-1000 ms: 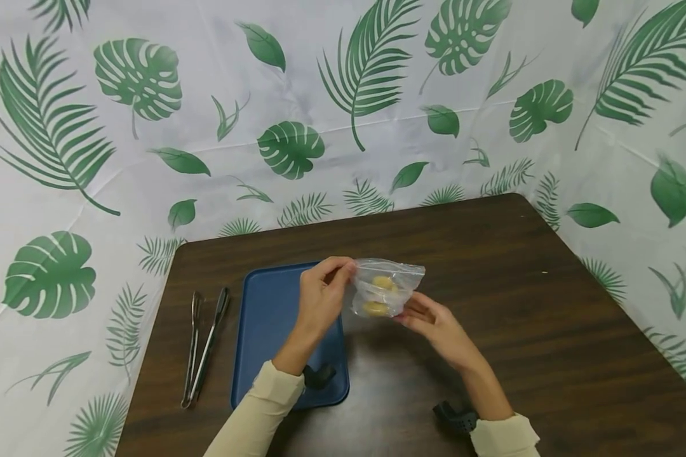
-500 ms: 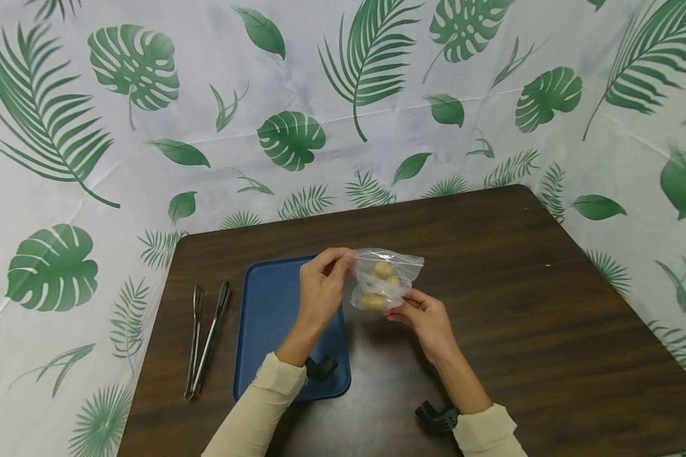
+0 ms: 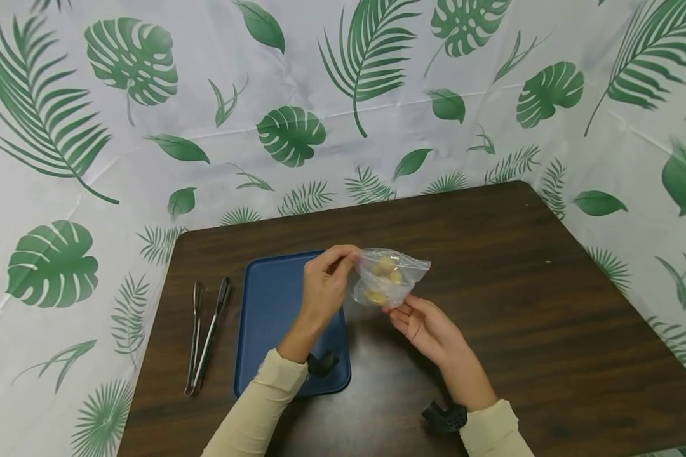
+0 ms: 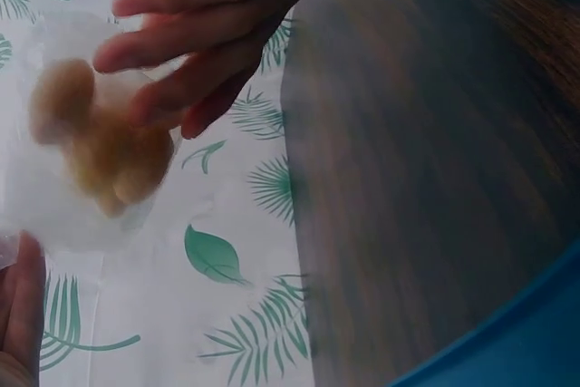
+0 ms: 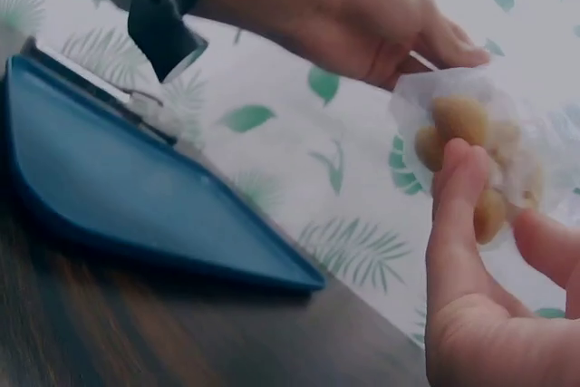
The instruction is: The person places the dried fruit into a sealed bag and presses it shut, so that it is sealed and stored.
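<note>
A clear zip-top bag (image 3: 414, 270) hangs raised above the table in the head view. Inside it are several rounded yellow-brown pieces (image 5: 459, 117) that look like small potatoes. My left hand (image 3: 324, 289) pinches the bag's upper left corner between thumb and fingers. From the lower right, my right hand (image 3: 431, 330) touches the bag with its palm turned partly up. Its fingers (image 4: 195, 29) look spread and fairly straight in the left wrist view. The right wrist view has a fingertip of that hand against the bag, over the pieces.
A dark blue tray (image 3: 263, 317) lies on the brown wooden table (image 3: 520, 304), partly under my left forearm. Metal tongs with dark tips (image 3: 204, 349) rest left of it. A white cloth with green leaves (image 3: 206, 76) hangs behind the table and along its sides.
My right hand has shifted along the bag's lower right edge and its fingers have loosened. The bag tilts slightly and its pieces have shifted. My left hand keeps its pinch.
</note>
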A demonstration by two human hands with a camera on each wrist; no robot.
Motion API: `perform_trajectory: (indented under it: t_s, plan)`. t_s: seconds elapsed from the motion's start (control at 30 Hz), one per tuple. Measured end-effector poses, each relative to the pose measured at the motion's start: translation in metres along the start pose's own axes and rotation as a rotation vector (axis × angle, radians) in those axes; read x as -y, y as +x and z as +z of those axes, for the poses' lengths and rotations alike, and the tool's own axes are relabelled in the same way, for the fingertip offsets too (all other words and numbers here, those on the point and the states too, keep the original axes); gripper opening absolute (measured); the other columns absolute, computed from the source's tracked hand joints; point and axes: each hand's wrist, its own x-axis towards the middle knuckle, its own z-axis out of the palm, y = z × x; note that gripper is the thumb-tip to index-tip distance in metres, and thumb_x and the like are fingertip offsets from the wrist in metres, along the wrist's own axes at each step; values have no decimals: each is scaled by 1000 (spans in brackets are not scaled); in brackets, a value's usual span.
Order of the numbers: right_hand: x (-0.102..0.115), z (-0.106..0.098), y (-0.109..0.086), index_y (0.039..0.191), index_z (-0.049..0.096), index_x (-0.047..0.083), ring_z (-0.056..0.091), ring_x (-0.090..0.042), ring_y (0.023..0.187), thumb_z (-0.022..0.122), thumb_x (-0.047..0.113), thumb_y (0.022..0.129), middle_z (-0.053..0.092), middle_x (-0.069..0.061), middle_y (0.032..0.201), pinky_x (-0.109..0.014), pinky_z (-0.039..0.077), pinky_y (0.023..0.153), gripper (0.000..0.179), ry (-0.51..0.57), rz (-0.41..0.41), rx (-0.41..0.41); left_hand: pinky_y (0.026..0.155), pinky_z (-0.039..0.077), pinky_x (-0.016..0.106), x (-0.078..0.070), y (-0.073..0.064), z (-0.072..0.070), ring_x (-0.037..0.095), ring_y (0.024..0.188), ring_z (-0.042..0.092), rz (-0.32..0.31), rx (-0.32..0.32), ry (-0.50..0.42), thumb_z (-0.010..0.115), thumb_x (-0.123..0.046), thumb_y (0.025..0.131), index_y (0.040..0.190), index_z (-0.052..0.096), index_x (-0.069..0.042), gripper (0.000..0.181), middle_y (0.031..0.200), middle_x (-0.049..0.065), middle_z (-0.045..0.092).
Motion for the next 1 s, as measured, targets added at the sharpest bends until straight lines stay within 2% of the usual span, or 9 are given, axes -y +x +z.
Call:
perform_trajectory:
  t_s: [0.2, 0.4, 0.5, 0.57, 0.63, 0.77, 0.87, 0.93, 1.0]
  plan:
    - [-3, 1, 4, 110, 69, 9, 75, -11, 88, 35, -4, 109, 76, -4, 97, -21, 59, 81, 36, -254, -34, -198, 73, 58, 22, 6, -1, 1, 21, 79, 73, 39, 10, -4, 70, -12, 97, 97, 79, -4, 12, 98, 11, 79]
    - [1, 1, 5, 99, 69, 13, 71, -9, 80, 55, 1, 104, 73, 3, 87, -22, 59, 77, 19, -506, -31, -470, 75, 57, 23, 7, 1, -2, 23, 81, 73, 80, -9, 4, 68, -13, 99, 98, 79, -4, 14, 98, 12, 79]
    - [2, -4, 3, 99, 67, 14, 71, -10, 80, 62, 5, 102, 71, 4, 88, -24, 60, 79, 10, -594, -14, -549, 75, 57, 24, 6, 2, -3, 21, 80, 72, 74, -19, 26, 67, -14, 100, 98, 79, -5, 15, 96, 11, 78]
    - [0, -8, 2, 102, 66, 12, 71, -12, 81, 64, 7, 101, 71, 4, 90, -27, 60, 80, 5, -649, -23, -560, 74, 56, 24, 6, 1, -2, 22, 80, 71, 58, -11, 31, 66, -14, 101, 99, 79, -5, 16, 96, 11, 78]
    - [1, -11, -1, 109, 64, 10, 71, -11, 87, 64, 10, 102, 71, 5, 94, -29, 60, 86, 7, -731, -52, -527, 73, 55, 24, 5, -1, -1, 24, 79, 71, 51, -3, 26, 66, -13, 101, 100, 80, -5, 16, 96, 11, 78]
    - [11, -7, -9, 133, 58, 6, 63, -4, 113, 64, 17, 103, 66, 6, 120, -23, 54, 97, 32, -921, -141, -419, 69, 53, 23, 2, -3, 1, 26, 73, 68, 75, 3, 25, 66, -14, 100, 100, 80, -7, 16, 98, 11, 79]
    - [23, 7, -14, 147, 50, 6, 55, -4, 129, 63, 18, 104, 58, -1, 140, -17, 49, 101, 47, -1027, -221, -349, 67, 53, 23, 3, -2, 2, 23, 70, 67, 92, 12, 46, 67, -15, 100, 99, 80, -7, 15, 97, 9, 79]
    - [30, 18, -15, 148, 51, 8, 57, -6, 128, 63, 17, 104, 59, -5, 142, -17, 51, 99, 47, -1089, -294, -347, 66, 54, 23, 4, -2, 4, 22, 70, 68, 100, 19, 57, 68, -15, 100, 98, 79, -6, 15, 96, 9, 79]
    - [35, 27, -13, 139, 61, 7, 65, -8, 111, 65, 17, 103, 68, -10, 127, -18, 55, 89, 38, -1182, -391, -373, 67, 54, 23, 6, -2, 5, 22, 71, 69, 102, 22, 59, 68, -14, 99, 97, 79, -5, 14, 95, 10, 79]
